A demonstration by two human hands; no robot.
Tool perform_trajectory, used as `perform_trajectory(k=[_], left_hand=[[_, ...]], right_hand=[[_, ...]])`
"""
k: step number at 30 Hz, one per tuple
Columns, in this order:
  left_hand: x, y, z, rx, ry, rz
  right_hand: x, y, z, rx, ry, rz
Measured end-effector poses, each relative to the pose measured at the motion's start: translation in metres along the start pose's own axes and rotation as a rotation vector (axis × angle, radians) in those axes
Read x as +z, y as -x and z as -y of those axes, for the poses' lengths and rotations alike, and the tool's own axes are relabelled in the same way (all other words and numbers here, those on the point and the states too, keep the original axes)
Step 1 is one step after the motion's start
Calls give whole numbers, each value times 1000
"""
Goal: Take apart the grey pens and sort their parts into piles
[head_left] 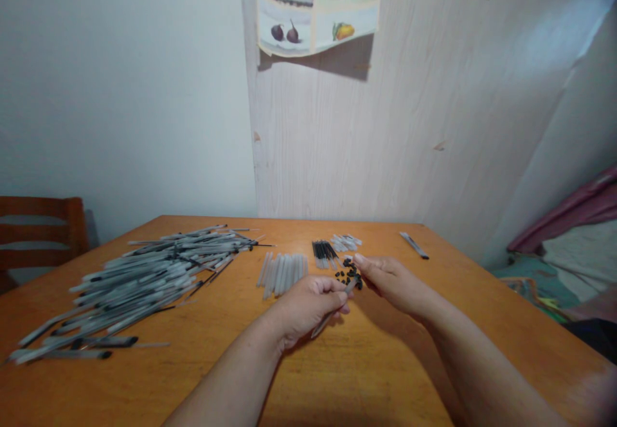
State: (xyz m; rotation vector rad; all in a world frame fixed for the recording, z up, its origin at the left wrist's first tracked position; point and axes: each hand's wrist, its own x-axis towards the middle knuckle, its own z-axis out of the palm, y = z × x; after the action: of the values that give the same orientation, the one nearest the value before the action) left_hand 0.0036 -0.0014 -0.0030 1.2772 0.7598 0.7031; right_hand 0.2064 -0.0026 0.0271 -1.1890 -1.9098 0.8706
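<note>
My left hand (311,301) is closed around a translucent pen barrel (321,325), which slants with its upper end toward my right hand. My right hand (385,277) is closed in a pinch just beyond that end; whatever its fingertips hold is too small to make out. Close by both hands lies a small heap of black pen plugs (354,279). Left of them, several clear pen barrels (284,274) lie side by side. Behind the plugs are a row of dark ink refills (324,253) and a group of clear pen caps (346,242).
A large loose pile of pens and pen parts (159,285) covers the left of the wooden table (366,382). One pen (413,245) lies alone at the back right. A wooden chair (43,221) stands at the left, and a fruit poster (315,9) hangs on the wall.
</note>
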Motion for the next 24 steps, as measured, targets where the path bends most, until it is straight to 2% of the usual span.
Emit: perform_trajectory(k=[2, 10, 19, 24], left_hand=[[-1, -1, 1, -2, 3, 1], [-2, -1, -1, 14, -45, -17], [-5, -7, 6, 34, -84, -6], [-5, -7, 4, 65, -141, -38]], right_hand=[[-3, 1, 1, -13, -14, -25], [-4, 3, 0, -2, -89, 47], [2, 0, -4, -30, 68, -23], [4, -5, -8, -56, 92, 2]])
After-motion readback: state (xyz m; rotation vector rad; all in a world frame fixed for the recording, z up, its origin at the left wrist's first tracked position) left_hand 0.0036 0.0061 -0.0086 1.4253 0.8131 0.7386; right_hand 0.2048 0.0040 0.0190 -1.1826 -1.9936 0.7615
